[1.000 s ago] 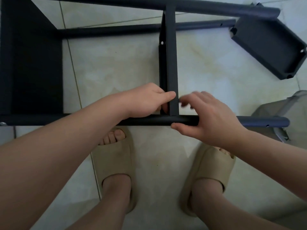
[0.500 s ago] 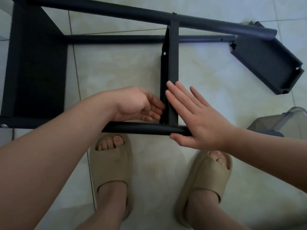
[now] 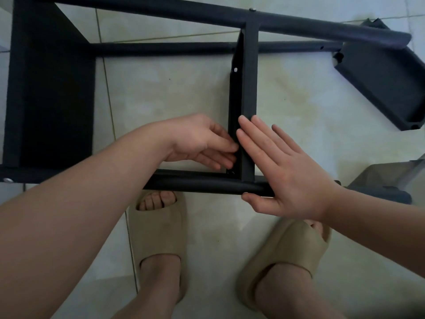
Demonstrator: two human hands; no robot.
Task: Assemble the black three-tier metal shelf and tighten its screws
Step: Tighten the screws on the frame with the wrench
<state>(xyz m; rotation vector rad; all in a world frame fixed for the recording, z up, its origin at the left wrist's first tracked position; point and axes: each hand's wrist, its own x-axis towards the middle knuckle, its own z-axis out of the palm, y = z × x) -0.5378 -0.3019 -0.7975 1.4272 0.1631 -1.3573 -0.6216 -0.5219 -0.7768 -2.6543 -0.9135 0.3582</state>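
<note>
The black metal shelf (image 3: 161,48) lies on its side in front of me, half built: an end tier (image 3: 50,100) closes its left end, and a middle tier (image 3: 249,88) stands edge-up between the near pole (image 3: 202,185) and the far pole (image 3: 161,10). A third tier (image 3: 379,84) lies loose and askew by the poles' right ends. A silver screw head (image 3: 253,9) shows on the far pole where the middle tier joins it.

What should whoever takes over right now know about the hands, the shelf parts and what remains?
Left hand: fingers curled at the middle tier's inner corner by the near pole; whether it pinches a screw is hidden.
Right hand: flat, pressing the tier's other side, thumb under the pole.
Shelf frame lies sideways on the floor; first tier at left is on the poles, screw head showing.
Third tier lies loose at right.
To do, likely: fasten this corner, fit the third tier, tighten screws.
</note>
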